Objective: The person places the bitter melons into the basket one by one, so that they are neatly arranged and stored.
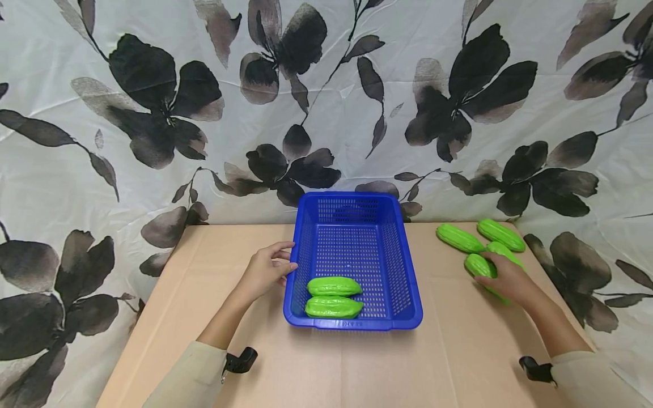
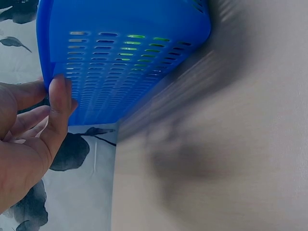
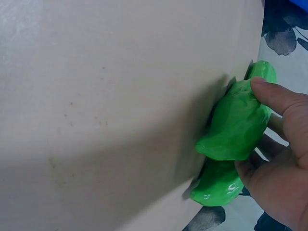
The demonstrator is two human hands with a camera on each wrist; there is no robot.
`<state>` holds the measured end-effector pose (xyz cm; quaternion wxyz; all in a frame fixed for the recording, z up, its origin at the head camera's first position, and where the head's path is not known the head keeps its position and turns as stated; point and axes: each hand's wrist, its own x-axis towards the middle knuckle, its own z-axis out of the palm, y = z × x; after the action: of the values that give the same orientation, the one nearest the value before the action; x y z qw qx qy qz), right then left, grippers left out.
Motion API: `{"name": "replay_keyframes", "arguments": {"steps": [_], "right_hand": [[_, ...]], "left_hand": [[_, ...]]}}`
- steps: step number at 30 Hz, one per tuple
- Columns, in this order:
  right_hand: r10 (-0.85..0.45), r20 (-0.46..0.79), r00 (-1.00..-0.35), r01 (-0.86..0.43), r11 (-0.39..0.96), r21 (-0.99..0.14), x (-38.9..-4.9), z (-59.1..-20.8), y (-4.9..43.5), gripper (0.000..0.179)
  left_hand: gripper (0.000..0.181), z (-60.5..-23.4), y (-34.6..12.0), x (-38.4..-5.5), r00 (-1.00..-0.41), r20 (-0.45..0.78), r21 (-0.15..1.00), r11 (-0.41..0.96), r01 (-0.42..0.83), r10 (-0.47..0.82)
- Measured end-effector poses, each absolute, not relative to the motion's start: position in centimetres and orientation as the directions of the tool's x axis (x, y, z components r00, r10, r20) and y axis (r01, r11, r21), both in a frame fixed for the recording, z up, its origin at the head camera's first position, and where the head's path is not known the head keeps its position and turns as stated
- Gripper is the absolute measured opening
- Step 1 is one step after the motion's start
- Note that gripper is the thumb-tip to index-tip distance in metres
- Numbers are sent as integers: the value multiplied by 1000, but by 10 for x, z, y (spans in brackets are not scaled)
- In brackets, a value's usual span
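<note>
Right, so here's the right hand (image 1: 507,277) at a glossy bright-green ridged gourd (image 1: 478,264) (plastic, I'd guess), out on the pale tan tabletop (image 1: 352,368). The thumb's along the side facing the basket, the fingers round the other; it looks clamped between them, though from above the hand hides much of it. Three matching green gourds (image 1: 460,238) crowd just beyond.

Now the line that matters: this one's long axis slants from far left to near right, while the deep blue perforated plastic basket (image 1: 352,324) lies well off to its left. Inside, two more green gourds (image 1: 334,307) lie crosswise, side by side at the near end, so by my eye the held one is angled a part turn away from them. The left hand (image 1: 265,269), over on the basket's far side from here, pinches the left rim, thumb and fingers astride it.
</note>
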<state>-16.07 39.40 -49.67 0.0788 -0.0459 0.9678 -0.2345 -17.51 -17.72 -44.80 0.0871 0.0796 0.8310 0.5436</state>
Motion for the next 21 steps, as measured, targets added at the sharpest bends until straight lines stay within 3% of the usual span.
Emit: {"name": "replay_keyframes", "arguments": {"steps": [21], "right_hand": [[-129,-45,-991,-82,821,-564,-147,-511,384,69]], "left_hand": [[54,-448,-178,-174,-972,-45,916,397,52,232]]}}
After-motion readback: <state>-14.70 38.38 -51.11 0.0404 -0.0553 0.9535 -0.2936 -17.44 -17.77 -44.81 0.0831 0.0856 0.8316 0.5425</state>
